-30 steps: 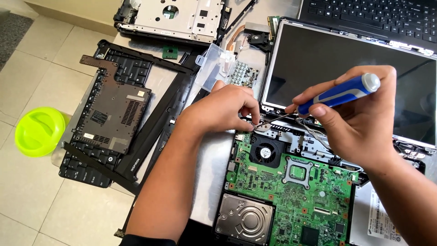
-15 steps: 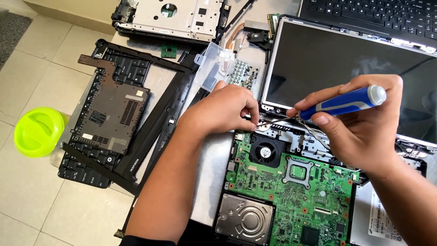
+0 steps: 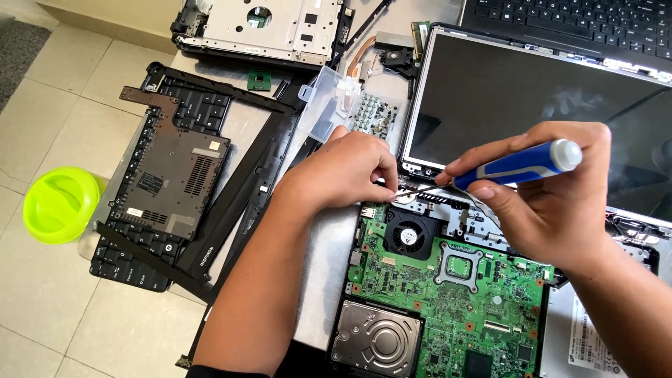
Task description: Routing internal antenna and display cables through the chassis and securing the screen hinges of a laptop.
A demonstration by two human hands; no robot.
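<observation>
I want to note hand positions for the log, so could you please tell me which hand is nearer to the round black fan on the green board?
Left. The left hand rests just above the fan; the right hand, holding the blue screwdriver, is farther off to its right.

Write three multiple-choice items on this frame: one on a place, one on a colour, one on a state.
1. Where is the lime-green bowl?
A. on the floor tiles, left of the keyboard
B. on the green circuit board
C. on the screen panel

2. What colour is the screwdriver handle?
A. red
B. blue with a white cap
C. yellow

3. How is the right hand?
A. empty
B. flat on the board
C. closed round the screwdriver

Answers: 1 A, it sits on tiles at far left; 2 B, as the handle shows; 3 C, fingers wrap the handle while the left hand pinches at its tip.
</observation>
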